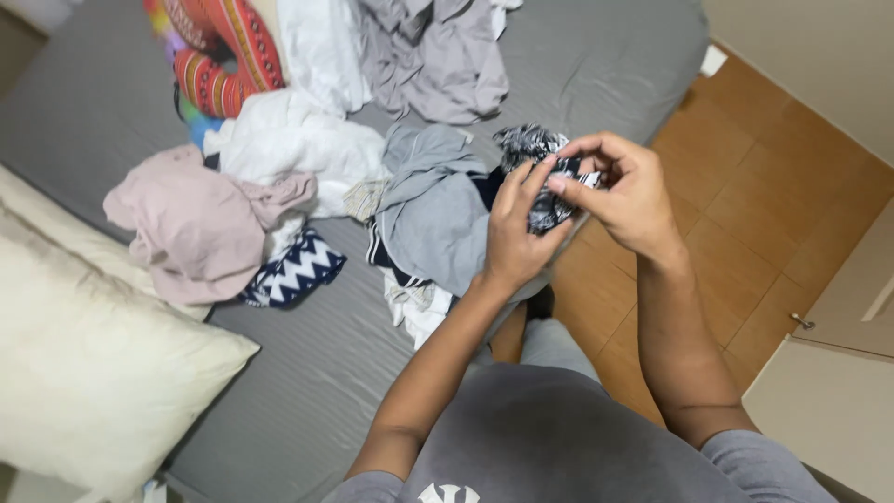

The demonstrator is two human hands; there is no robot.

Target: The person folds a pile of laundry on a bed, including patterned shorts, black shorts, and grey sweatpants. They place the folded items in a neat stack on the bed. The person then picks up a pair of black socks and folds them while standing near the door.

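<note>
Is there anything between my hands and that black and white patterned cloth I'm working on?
Nothing visible. The left hand and right hand both already grip the black and white patterned cloth, held up over the edge of the grey bed beside the grey garment.

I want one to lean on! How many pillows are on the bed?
1: a big cream fabric pillow at the left edge of the grey bed, beside the clothes pile. More may lie outside the picture.
</note>
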